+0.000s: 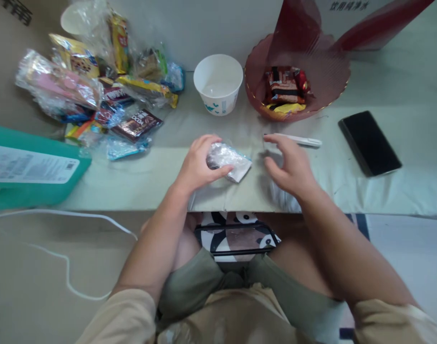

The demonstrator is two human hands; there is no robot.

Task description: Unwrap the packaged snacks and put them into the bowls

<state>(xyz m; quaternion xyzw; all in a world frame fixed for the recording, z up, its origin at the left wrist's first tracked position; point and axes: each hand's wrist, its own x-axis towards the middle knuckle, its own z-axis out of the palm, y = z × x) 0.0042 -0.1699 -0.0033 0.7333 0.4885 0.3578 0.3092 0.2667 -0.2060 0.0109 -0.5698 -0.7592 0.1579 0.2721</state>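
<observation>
My left hand (198,165) grips a small clear, silvery snack packet (229,161) and holds it just above the pale table cover (150,181). To its right my right hand (290,165) hovers with fingers spread and nothing in them, a short gap away from the packet. A white pen-like stick (297,140) lies on the cover just beyond the right hand's fingertips.
A white paper bowl (218,83) and a red basket (325,71) holding wrapped snacks stand at the back. A heap of snack packets (96,91) lies at the left, with a teal box (28,167) near it. A black phone (369,142) rests at the right.
</observation>
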